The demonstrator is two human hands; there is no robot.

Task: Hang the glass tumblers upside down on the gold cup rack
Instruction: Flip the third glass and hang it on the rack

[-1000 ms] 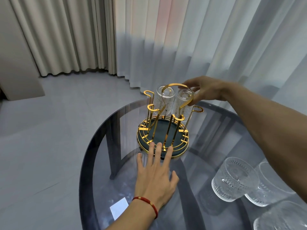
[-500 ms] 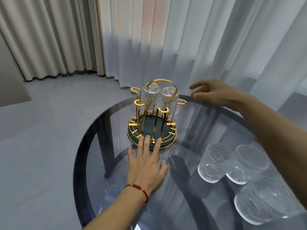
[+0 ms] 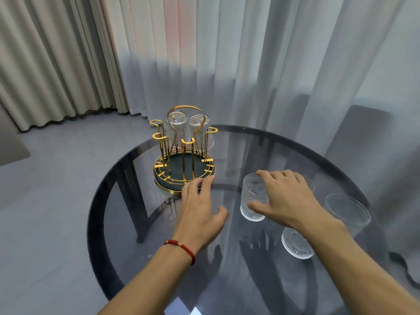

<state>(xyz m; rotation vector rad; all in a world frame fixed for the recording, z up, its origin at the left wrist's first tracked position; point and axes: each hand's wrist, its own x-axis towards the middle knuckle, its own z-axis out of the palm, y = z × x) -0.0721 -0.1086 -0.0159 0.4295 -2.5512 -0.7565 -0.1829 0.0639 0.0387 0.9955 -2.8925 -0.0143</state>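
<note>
Reaching for the third tumbler.
Your right hand point(image 3: 287, 198) curls, fingers spread, around a tumbler point(image 3: 252, 201) standing on the table point(image 3: 141, 223), grip not yet closed; your left hand point(image 3: 200, 205), fingers loosely spread, steadies the rack point(image 3: 184, 155), where two hang. Next: close, lift, invert onto a free peg.

1 head view, forward and down, near the glass table point(image 3: 109, 201).

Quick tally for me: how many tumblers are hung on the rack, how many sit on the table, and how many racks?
Glass tumblers hung on the gold cup rack: 2
Glass tumblers on the glass table: 4
Gold cup racks: 1
Total: 7 things
</note>
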